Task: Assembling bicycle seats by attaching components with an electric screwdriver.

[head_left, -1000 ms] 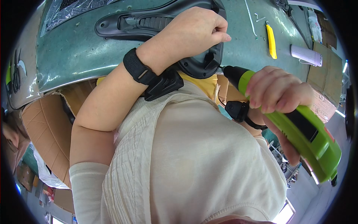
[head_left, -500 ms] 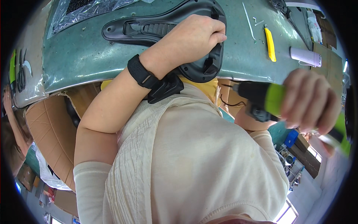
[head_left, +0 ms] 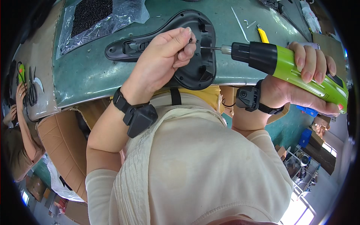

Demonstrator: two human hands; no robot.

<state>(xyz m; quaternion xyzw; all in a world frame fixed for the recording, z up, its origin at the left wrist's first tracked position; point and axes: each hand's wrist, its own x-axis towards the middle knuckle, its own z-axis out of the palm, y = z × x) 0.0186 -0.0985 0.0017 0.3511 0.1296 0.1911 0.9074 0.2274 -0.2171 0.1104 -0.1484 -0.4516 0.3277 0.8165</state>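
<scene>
My left hand [head_left: 165,54] is turned palm-up over the black plastic bicycle-seat-like shell [head_left: 200,71]. Its thumb and fingers pinch a small dark screw [head_left: 190,40]. In my right hand [head_left: 309,71] is a green and black electric screwdriver [head_left: 277,60], held level. The thin metal bit points left, its tip close to the fingers of my left hand but apart from the screw. The broad end of the shell lies under the bit, and my left hand hides part of its middle.
A clear plastic bag of dark screws [head_left: 92,18] lies at the back left of the green table [head_left: 82,80]. A yellow utility knife [head_left: 262,34] and white strips lie at the back right. At far left, another person's hand [head_left: 21,92] is beside a green tool [head_left: 21,73].
My left hand has lifted off the shell and turned palm-up, showing the screw. My right hand has swung the screwdriver inward and raised it, bringing its bit over the shell.
</scene>
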